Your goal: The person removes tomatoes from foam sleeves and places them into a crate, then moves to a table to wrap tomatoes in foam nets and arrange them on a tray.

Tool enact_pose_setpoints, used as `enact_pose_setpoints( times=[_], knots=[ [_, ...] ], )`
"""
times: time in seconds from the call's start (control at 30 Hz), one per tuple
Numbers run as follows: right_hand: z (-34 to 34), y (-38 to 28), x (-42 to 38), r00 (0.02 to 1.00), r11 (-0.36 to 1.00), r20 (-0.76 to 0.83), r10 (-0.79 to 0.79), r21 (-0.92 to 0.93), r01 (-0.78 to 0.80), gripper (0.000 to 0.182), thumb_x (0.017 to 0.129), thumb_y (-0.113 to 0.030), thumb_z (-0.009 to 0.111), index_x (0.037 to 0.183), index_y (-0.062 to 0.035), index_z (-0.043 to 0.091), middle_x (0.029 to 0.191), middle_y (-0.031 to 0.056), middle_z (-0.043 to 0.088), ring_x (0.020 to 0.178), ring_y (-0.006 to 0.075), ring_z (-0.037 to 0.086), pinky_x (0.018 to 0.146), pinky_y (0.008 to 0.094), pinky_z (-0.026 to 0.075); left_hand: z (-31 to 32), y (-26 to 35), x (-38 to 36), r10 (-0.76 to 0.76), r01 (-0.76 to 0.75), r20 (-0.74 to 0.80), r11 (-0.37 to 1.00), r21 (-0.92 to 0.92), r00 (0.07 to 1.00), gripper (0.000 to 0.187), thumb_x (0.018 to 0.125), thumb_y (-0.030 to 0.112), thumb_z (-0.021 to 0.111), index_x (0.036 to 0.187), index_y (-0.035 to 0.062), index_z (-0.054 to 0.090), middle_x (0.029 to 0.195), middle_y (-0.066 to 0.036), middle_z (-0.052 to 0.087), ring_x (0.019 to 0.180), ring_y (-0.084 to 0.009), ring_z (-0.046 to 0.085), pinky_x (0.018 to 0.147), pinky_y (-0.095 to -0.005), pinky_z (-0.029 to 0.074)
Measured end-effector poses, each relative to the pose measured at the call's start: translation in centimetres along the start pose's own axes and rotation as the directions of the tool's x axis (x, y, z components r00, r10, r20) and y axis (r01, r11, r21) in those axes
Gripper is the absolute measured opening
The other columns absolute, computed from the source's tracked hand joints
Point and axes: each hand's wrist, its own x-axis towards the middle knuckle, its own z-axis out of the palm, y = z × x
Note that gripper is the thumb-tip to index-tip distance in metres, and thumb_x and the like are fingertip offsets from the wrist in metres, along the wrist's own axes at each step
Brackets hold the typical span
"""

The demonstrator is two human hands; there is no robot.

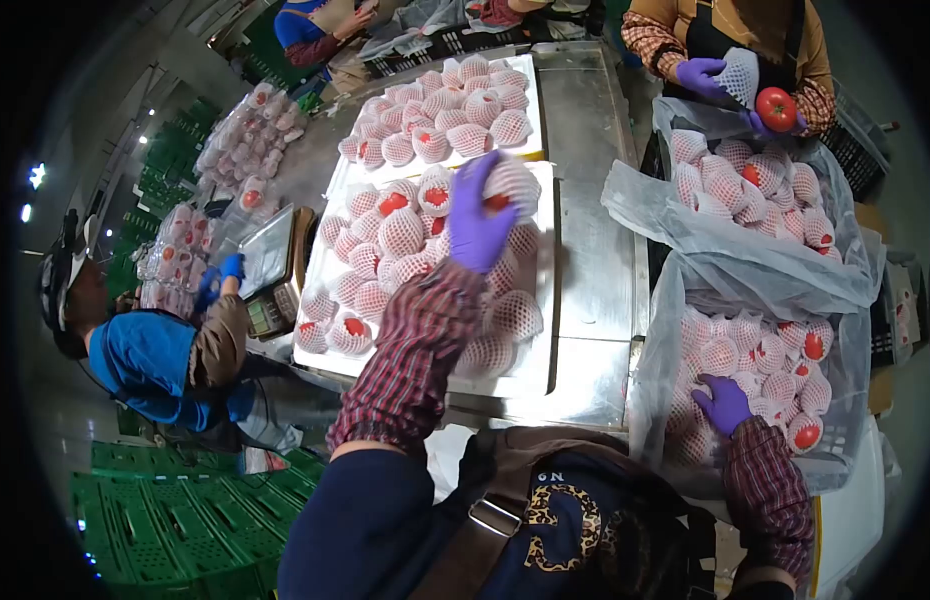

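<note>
My left hand (478,225), in a purple glove and slightly blurred, is closed on a tomato in a white foam net (513,188). It is above the white tray (542,330), where several net-wrapped tomatoes (400,232) sit in loose rows with red patches showing. On the right, my right hand (725,403) reaches into a plastic-lined crate (853,400) of netted tomatoes (768,352). Its gloved fingers are apart and touch the tomatoes, with their tips partly hidden.
A second tray of netted tomatoes (450,105) lies beyond the first on the metal table (590,200). Another lined crate (635,200) stands at the right. Across from it, a co-worker holds a bare tomato (776,109) and a foam net (738,77). Another person (145,350) works at the left near green crates (165,510).
</note>
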Motion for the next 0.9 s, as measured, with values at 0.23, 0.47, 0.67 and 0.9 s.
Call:
enact_pose_setpoints(
  times=[0.23, 0.47, 0.67, 0.9],
  knots=[
    [-2.9, 0.5, 0.9, 0.885, 0.971, 0.420, -0.201, -0.037, 0.238, 0.070, 0.063, -0.037, 0.073, 0.123, -0.0164, 0.046, 0.109, 0.0185, 0.052, 0.103, 0.0337, 0.049, 0.091, 0.0414, 0.039, -5.0, -8.6, -7.1, -0.335, 0.183, 0.055, 0.638, 0.748, 0.941, 0.072, 0.070, 0.038, 0.063, 0.134, 0.0261, 0.034, 0.143, -0.019, 0.014, 0.127, -0.0439, 0.022, 0.098, -0.0606, 0.021],
    [-4.8, -0.2, 0.2, 0.993, 0.989, 0.042, -0.115, 0.095, 0.110, 0.067, 0.055, -0.029, 0.079, 0.114, -0.0118, 0.052, 0.105, 0.0163, 0.051, 0.099, 0.0328, 0.051, 0.087, 0.0401, 0.042, 3.4, 4.5, -4.7, -0.319, 0.449, 0.335, 0.768, -0.457, 0.887, 0.043, 0.084, 0.012, 0.055, 0.125, 0.0033, 0.044, 0.117, -0.009, 0.054, 0.104, -0.0140, 0.051, 0.087, -0.0260, 0.042],
    [-8.6, -3.2, 1.3, 0.628, 0.810, -0.750, 0.207, 0.491, 0.319, 0.053, 0.066, -0.009, 0.072, 0.114, -0.0034, 0.051, 0.105, 0.0099, 0.050, 0.097, 0.0207, 0.051, 0.083, 0.0317, 0.044, 16.5, 16.1, -6.9, -0.108, 0.951, 0.972, 0.251, -0.178, 0.210, 0.079, 0.081, 0.052, 0.053, 0.141, 0.0185, 0.014, 0.138, -0.003, 0.028, 0.123, -0.0239, 0.030, 0.092, -0.0379, 0.034],
    [-8.9, -6.6, 0.4, 0.637, 0.705, -0.715, 0.288, 0.609, 0.364, 0.038, 0.077, -0.004, 0.062, 0.114, -0.0015, 0.054, 0.105, 0.0072, 0.055, 0.096, 0.0161, 0.052, 0.079, 0.0290, 0.045, 25.9, 15.9, -8.0, -0.017, 0.814, 0.817, -0.079, -0.575, 0.576, 0.085, 0.077, 0.026, 0.068, 0.138, 0.0073, 0.012, 0.127, -0.011, 0.040, 0.113, -0.0196, 0.044, 0.093, -0.0321, 0.040]
  ],
)
